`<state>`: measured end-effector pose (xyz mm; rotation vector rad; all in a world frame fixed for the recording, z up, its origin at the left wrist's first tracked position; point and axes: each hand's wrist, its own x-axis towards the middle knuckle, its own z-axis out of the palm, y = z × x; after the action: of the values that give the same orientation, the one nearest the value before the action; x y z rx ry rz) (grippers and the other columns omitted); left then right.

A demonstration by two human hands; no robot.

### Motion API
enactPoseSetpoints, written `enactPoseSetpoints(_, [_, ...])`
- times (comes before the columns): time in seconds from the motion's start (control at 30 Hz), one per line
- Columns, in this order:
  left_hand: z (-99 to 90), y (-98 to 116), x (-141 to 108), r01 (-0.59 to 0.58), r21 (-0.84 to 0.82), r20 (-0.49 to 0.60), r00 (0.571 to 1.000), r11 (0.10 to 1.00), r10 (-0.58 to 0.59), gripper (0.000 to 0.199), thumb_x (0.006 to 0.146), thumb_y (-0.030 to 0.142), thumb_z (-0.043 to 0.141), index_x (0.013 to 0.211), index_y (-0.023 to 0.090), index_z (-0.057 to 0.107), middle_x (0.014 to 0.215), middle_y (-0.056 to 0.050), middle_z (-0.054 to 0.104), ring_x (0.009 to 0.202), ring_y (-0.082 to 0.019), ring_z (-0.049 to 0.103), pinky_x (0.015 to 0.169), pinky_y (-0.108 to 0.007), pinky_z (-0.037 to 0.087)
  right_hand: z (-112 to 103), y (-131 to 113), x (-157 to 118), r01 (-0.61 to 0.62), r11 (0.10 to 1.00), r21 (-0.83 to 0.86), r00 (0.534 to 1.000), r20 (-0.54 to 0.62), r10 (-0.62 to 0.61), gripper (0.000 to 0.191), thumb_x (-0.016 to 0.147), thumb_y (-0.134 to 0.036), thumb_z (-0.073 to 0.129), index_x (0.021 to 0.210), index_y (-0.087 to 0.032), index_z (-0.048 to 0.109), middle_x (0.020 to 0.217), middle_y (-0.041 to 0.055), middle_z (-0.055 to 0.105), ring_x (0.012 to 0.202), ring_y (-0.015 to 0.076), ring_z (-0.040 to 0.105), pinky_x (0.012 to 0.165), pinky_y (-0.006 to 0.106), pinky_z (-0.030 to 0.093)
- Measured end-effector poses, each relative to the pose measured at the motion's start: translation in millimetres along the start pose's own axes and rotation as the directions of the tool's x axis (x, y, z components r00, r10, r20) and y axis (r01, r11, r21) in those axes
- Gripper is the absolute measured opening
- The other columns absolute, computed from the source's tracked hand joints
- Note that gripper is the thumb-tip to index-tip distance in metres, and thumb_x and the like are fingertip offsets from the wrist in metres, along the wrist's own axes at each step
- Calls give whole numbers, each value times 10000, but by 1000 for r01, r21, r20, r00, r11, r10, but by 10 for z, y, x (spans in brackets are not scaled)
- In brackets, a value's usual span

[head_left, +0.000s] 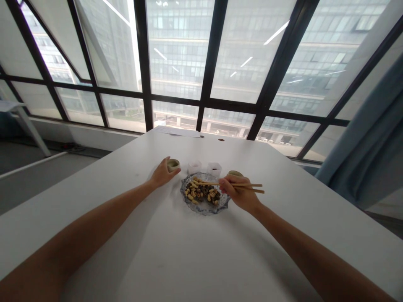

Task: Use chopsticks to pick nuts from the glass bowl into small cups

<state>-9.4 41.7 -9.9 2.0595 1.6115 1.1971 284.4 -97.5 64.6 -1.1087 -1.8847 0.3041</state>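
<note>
Chopsticks [252,185] pointing left across the glass dish [206,212]

The right hand [239,193] is holding the pair in a closed grip, with thumb and fingers pressing around the sticks partway along. Their long axis is running nearly level from side to side, the tips pointing left over the nuts [211,195] and the blunt ends sticking out to the right, slightly spread. The tips are reaching the far part of the food; whether they are pinching a piece is too small to tell.

The left hand [163,173] is curling its grip around the greenish cup [173,164], thumb on the near side. Beyond the dish, two white containers [214,169] are standing side by side, and another greenish item [235,173] is showing behind the right hand. Everything is resting on the white counter [189,256].
</note>
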Motion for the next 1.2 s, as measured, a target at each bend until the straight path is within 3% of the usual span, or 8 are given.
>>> enactPoseSetpoints(0.1, [-5, 2, 0, 12, -3, 0, 1000, 1000, -12, 802, 778, 509, 729, 1410, 142, 400, 1401, -195, 567, 1266, -293, 578, 1074, -432, 453, -11, -18, 0, 41, 999, -35, 999, 20, -40, 501, 935, -547, 552, 573, -215, 647, 546, 24, 653, 509, 143, 604, 514, 260, 504])
enactPoseSetpoints(0.2, [-12, 12, -5, 44, -1, 6, 999, 999, -44, 833, 749, 524, 757, 1398, 137, 406, 1348, -202, 606, 1222, -304, 608, 1042, -440, 478, -15, 61, -51, -89, 985, 148, 994, -52, 98, 480, 915, -584, 570, 631, -207, 661, 538, 26, 654, 451, 148, 602, 423, 255, 490])
enactPoseSetpoints(0.4, [-44, 59, -19, 96, 20, 32, 995, 995, -97, 786, 733, 565, 756, 1332, 152, 459, 1258, -178, 657, 1143, -310, 649, 988, -425, 509, -55, 258, -160, -255, 841, 477, 893, -217, 394, 542, 794, -711, 642, 678, -181, 645, 473, 27, 626, 342, 149, 552, 313, 255, 427])
enactPoseSetpoints(0.6, [-51, 66, -30, 84, -9, 12, 996, 996, -84, 726, 706, 541, 778, 1257, 163, 495, 1174, -146, 687, 1075, -291, 673, 931, -397, 537, 4, 416, -336, -231, 764, 602, 830, -288, 478, 544, 759, -716, 676, 715, -175, 646, 506, 43, 655, 386, 168, 599, 360, 275, 489])
enactPoseSetpoints(0.87, [-45, 31, -46, -35, -50, -35, 999, 998, 33, 707, 650, 518, 806, 1194, 182, 503, 1128, -115, 691, 1025, -276, 675, 917, -407, 535, 143, 462, -470, -134, 842, 523, 859, -363, 362, 499, 855, -667, 607, 784, -176, 656, 568, 46, 686, 451, 177, 640, 430, 293, 536])
enactPoseSetpoints(1.0, [-46, 16, -48, -99, -48, -56, 994, 994, 96, 708, 634, 477, 814, 1200, 189, 499, 1128, -106, 682, 1023, -281, 672, 915, -417, 533, 126, 402, -526, -5, 947, 322, 921, -367, 129, 400, 926, -552, 584, 805, -185, 686, 605, 43, 700, 507, 165, 653, 486, 278, 552])
enactPoseSetpoints(1.1, [-48, 10, -51, -159, -35, -70, 985, 987, 156, 705, 619, 425, 823, 1201, 195, 497, 1157, -104, 666, 1059, -290, 658, 928, -424, 527, 98, 350, -569, 121, 984, 130, 949, -305, -76, 332, 953, -467, 571, 804, -198, 698, 638, 39, 708, 555, 160, 665, 517, 260, 548])
enactPoseSetpoints(1.2, [-49, 13, -56, -220, -24, -76, 973, 975, 217, 684, 624, 389, 821, 1197, 197, 500, 1180, -102, 652, 1093, -293, 640, 952, -431, 516, 85, 327, -588, 169, 985, 41, 953, -262, -152, 299, 967, -409, 555, 802, -205, 696, 650, 32, 709, 568, 156, 673, 525, 247, 544])
